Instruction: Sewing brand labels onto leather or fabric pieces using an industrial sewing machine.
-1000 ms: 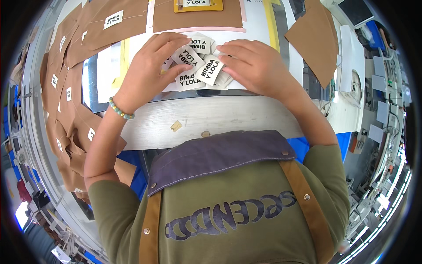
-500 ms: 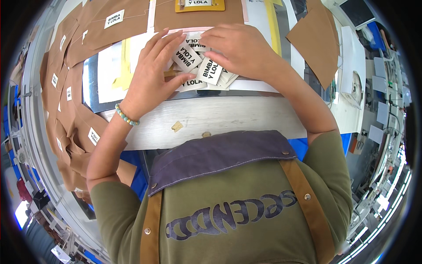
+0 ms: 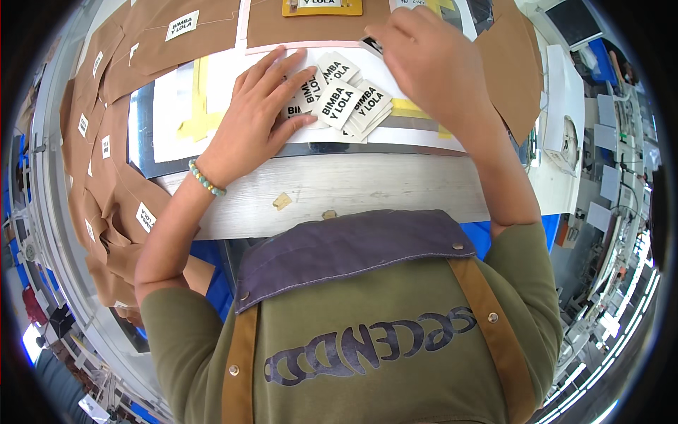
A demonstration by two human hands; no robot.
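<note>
Steady labels toward near edge of counter using left hand, grip spread apart; with right hand clamped on single label, pinch lightly, avoiding creases.

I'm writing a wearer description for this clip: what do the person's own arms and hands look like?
The left hand and right hand are ungloved. The sleeves are short, plain and olive green. A round-beaded bracelet, pale blue-green with yellow, is worn on the left only.
</note>
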